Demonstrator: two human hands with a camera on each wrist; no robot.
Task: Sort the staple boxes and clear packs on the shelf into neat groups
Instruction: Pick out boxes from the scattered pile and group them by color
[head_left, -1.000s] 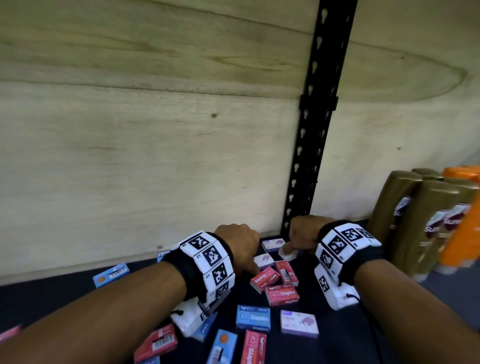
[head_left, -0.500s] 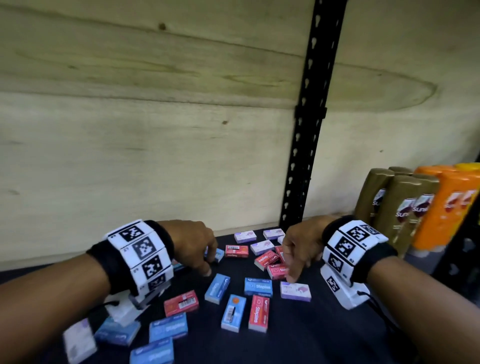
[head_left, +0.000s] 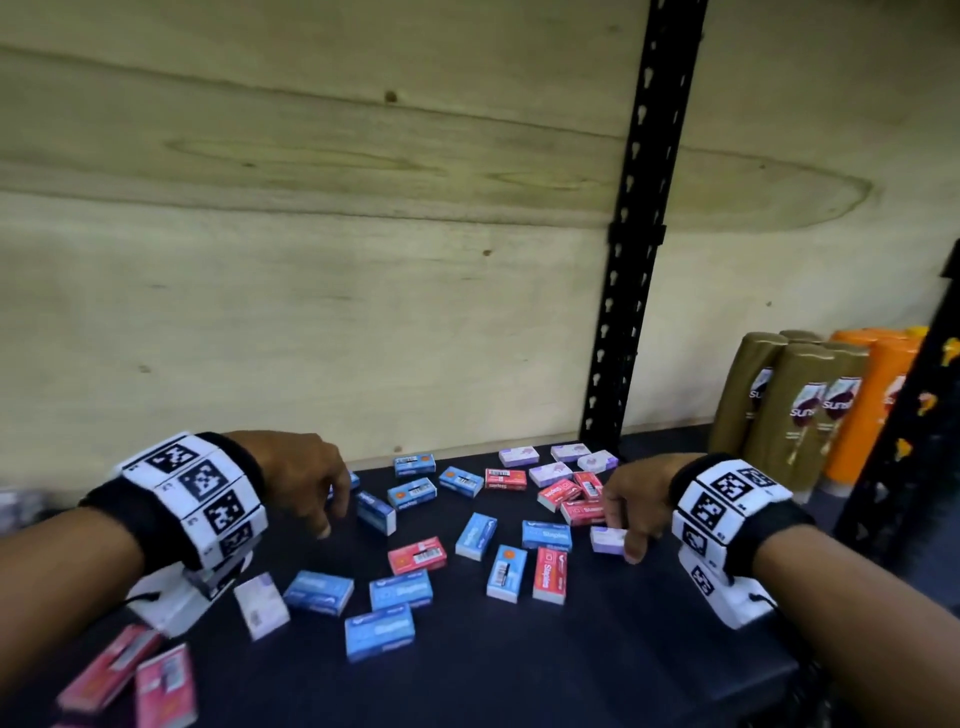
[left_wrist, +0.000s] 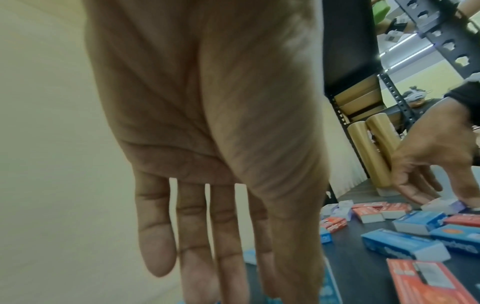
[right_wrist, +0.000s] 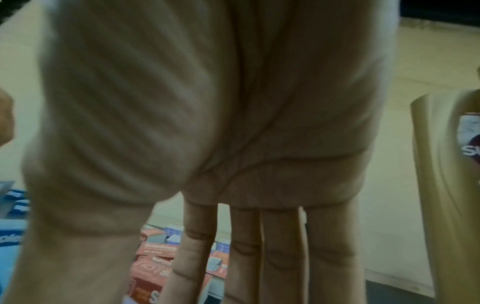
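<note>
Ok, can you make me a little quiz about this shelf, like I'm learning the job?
1. True or false: the right hand touches a pale purple box.
2. Pick one: what colour are the bottles closest to the black post? A gold, B green, C white.
3. Fill the gap: the left hand has straight fingers and holds ____.

Key: 1 true. 2 A. 3 nothing.
</note>
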